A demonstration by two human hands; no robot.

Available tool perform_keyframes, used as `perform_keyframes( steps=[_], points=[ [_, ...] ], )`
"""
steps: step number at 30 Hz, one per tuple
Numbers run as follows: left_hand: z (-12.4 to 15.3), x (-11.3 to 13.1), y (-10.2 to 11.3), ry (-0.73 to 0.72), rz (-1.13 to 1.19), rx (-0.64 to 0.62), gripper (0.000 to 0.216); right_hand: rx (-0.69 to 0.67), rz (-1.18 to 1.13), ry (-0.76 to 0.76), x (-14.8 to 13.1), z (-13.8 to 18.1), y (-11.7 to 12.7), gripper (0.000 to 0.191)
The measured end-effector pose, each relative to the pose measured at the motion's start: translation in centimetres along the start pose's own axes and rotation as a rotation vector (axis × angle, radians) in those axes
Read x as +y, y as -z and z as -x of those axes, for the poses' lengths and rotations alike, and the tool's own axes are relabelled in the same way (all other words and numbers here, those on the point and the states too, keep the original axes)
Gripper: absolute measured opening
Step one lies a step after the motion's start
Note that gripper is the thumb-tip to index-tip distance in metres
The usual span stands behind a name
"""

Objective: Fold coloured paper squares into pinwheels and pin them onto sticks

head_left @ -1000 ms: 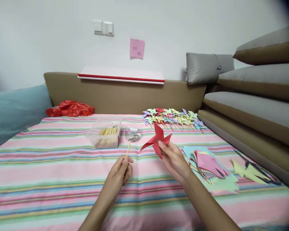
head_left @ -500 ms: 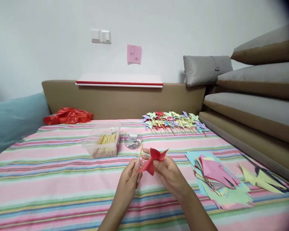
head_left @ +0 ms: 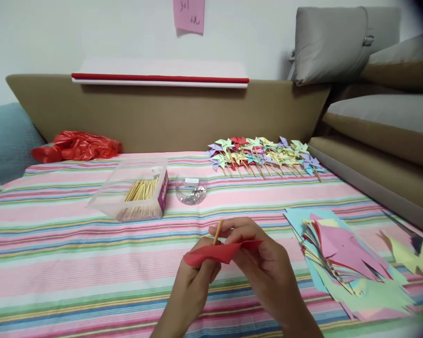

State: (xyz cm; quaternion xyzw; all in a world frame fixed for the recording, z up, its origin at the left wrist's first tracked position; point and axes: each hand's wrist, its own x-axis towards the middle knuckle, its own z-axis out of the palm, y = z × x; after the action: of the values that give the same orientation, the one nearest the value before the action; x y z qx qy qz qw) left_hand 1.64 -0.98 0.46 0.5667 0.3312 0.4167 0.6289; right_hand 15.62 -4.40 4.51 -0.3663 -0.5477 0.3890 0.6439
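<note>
In the middle of the cloth, my right hand (head_left: 270,263) pinches a red paper pinwheel (head_left: 211,252), now seen nearly edge-on. My left hand (head_left: 193,284) is closed around a short wooden stick (head_left: 217,231) whose upper end pokes up behind the red paper. The left thumb and fingers press near the paper's left side. Where stick and paper meet is hidden by the paper and fingers. Beyond my hands stands a round clear dish (head_left: 191,192) of small silvery pieces. A clear plastic box (head_left: 109,202) holds many wooden sticks (head_left: 143,189).
Finished pinwheels (head_left: 264,157) lie in a pile at the back right. Cut paper sheets (head_left: 352,249) are stacked to the right, with scissors (head_left: 409,232) and a yellow cutout (head_left: 405,253) beyond. A red plastic bag (head_left: 77,146) lies back left. Cushions (head_left: 380,145) are stacked right.
The red pinwheel has tipped from showing its face to nearly edge-on and moved against the stick, with both hands closer together. The view has tilted down and closer.
</note>
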Motion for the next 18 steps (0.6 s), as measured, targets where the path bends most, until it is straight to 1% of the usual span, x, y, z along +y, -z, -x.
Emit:
perform_keyframes(
  steps=[3,8,13,18],
  points=[
    [0.2,-0.2,0.6,-0.02,-0.015,0.035,0.031,0.0,0.051,0.008,0.1,0.3,-0.7,0.013],
    [0.4,-0.5,1.4,-0.077,-0.151,0.076,0.025,0.023,0.125,0.098,0.4,0.8,-1.3,0.019],
    [0.1,-0.4,1.1,-0.121,-0.229,0.069,0.025,0.06,0.197,0.125,0.6,1.1,-1.2,0.022],
    [0.1,0.3,0.7,-0.162,-0.253,0.084,0.021,0.051,0.236,0.184,0.7,1.4,-1.0,0.027]
  ],
)
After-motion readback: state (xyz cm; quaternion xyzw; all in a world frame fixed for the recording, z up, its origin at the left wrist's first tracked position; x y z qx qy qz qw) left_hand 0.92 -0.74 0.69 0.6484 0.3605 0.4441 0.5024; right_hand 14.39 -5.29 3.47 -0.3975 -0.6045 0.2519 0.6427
